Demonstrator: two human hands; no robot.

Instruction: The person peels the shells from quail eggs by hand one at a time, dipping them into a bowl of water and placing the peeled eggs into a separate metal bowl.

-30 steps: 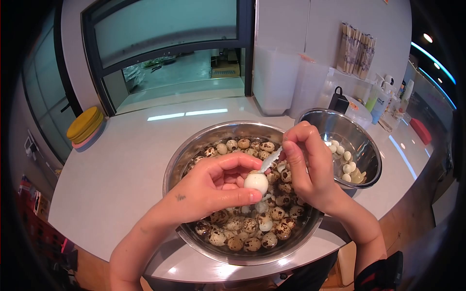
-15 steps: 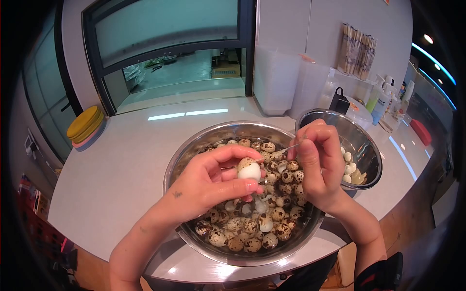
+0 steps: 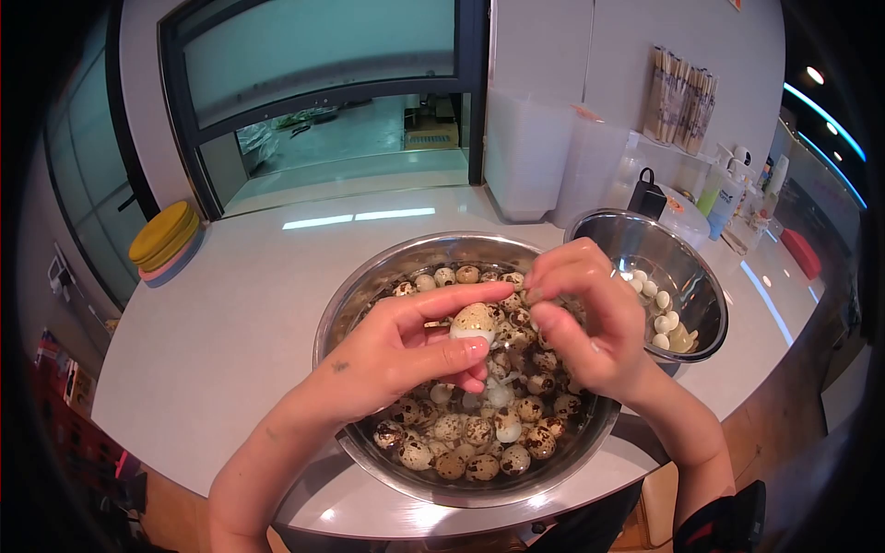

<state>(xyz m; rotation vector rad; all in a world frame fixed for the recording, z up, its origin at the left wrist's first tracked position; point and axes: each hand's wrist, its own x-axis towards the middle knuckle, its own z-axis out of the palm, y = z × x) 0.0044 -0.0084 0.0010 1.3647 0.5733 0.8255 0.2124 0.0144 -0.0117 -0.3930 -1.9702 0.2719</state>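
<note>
My left hand (image 3: 401,346) holds a partly peeled quail egg (image 3: 473,323) between thumb and fingers, over a large steel bowl (image 3: 364,276) full of several speckled quail eggs (image 3: 479,433). The egg is white below, with speckled shell left on top. My right hand (image 3: 581,318) hovers just to the right of it, fingers curled and pinched together close to the egg's top. Whether a shell scrap is in the right fingertips cannot be told.
A smaller steel bowl (image 3: 687,263) with peeled white eggs (image 3: 660,309) stands right behind my right hand. Stacked yellow and pink plates (image 3: 162,238) lie at the counter's far left. White containers (image 3: 530,152), bottles (image 3: 728,194) and a black object (image 3: 645,195) line the back right.
The strip of shell that my right hand pulled up and away from the egg is gone from view. The right hand has come back down to the egg's top. The left hand turned the egg slightly.
</note>
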